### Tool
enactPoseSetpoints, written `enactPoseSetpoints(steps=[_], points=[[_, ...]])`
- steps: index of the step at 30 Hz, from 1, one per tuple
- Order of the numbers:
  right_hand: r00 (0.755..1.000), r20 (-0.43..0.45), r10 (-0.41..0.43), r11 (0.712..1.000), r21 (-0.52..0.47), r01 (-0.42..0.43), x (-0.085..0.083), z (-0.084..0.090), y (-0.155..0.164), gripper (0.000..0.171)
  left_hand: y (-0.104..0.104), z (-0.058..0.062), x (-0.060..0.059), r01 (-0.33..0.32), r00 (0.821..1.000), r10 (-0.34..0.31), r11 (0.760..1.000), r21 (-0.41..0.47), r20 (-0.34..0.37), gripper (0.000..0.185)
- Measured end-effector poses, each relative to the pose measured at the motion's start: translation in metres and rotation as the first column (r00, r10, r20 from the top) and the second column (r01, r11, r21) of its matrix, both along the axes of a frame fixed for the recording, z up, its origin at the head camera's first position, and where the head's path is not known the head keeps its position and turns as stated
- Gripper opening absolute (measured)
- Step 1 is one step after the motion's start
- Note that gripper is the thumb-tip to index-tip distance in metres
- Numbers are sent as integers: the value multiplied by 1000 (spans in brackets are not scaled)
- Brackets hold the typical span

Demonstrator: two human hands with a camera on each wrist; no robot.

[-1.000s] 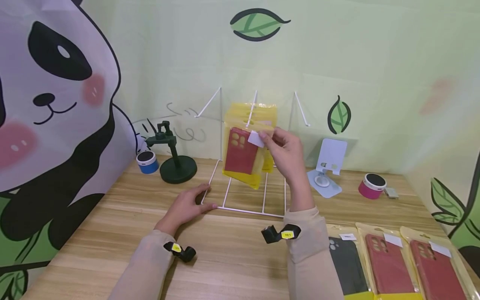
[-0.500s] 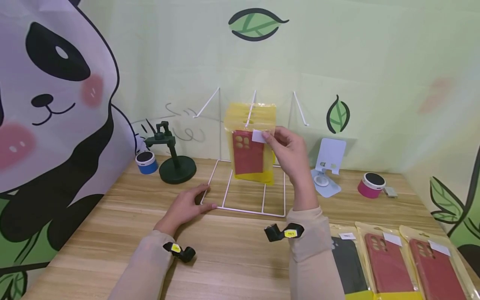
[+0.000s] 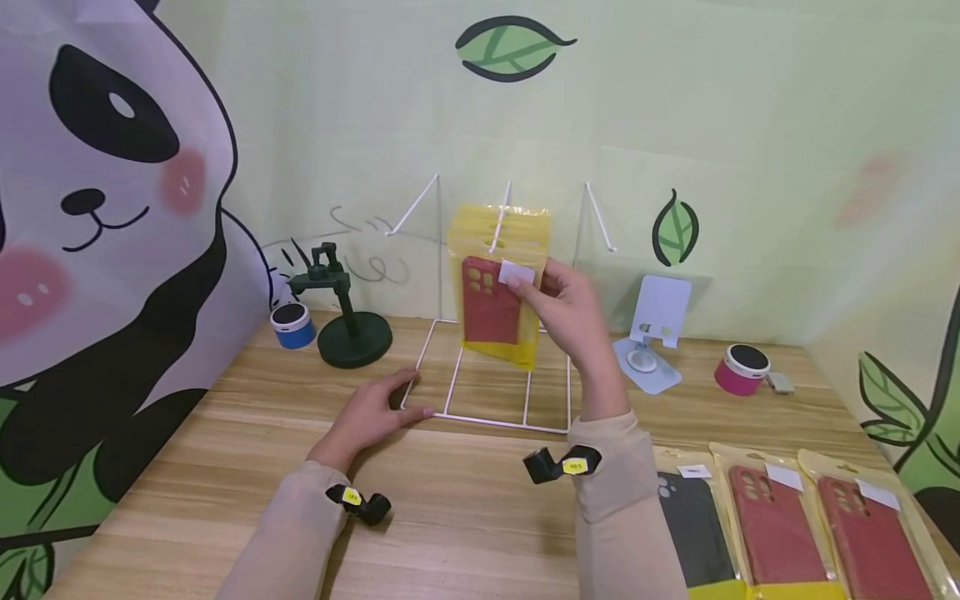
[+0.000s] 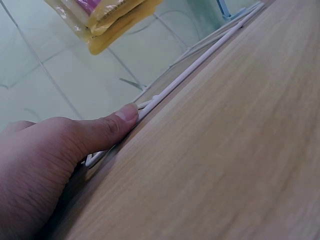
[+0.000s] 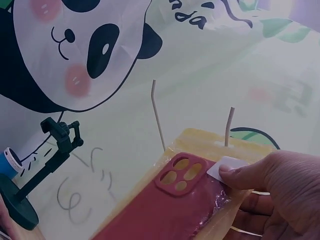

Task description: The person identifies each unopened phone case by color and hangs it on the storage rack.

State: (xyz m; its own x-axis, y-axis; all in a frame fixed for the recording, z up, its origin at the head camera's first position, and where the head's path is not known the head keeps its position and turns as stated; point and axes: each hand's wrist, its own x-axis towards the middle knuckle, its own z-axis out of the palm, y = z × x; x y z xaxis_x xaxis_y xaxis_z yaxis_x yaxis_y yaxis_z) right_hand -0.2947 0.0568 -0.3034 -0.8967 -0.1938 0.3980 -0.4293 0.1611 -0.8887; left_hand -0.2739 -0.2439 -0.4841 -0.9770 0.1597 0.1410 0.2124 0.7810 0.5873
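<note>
A white wire display rack (image 3: pixel 491 421) stands on the wooden table, with several yellow packets hanging on its middle hook (image 3: pixel 501 218). My right hand (image 3: pixel 564 310) pinches the front packet, a red phone case in a yellow bag (image 3: pixel 495 312), by its upper right corner near the white label (image 5: pixel 226 165); the packet hangs tilted on the hook (image 5: pixel 228 122). My left hand (image 3: pixel 371 415) rests flat on the table with its thumb (image 4: pixel 112 126) touching the rack's front left corner (image 4: pixel 150 104).
A dark green stand (image 3: pixel 347 321) and a blue round speaker (image 3: pixel 292 323) sit at the back left. A light blue phone stand (image 3: pixel 656 333) and a pink speaker (image 3: pixel 741 370) are at the right. Three packaged cases, one black (image 3: pixel 693 525) and two red (image 3: pixel 780 525), lie front right.
My right hand has swung the bottom of the front packet back toward the rack, so it hangs closer to the other packets. The left hand has stayed in place.
</note>
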Motion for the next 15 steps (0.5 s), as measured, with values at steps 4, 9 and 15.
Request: enactPoseSetpoints(steps=[4,9,15], points=[[1000,0,0,1000,3,0,1,1,0,35,0,2,0,3,1000,-3,1000,3,-4,77],[1000,-9,-4,1000,-5,4,1,2,1,33,1,4,0,3,1000,-3,1000,6,-4,77],[994,-13,109,993,36,-108,16,13,10,31,1,3,1,1,1000,-1,1000,8,-1,77]])
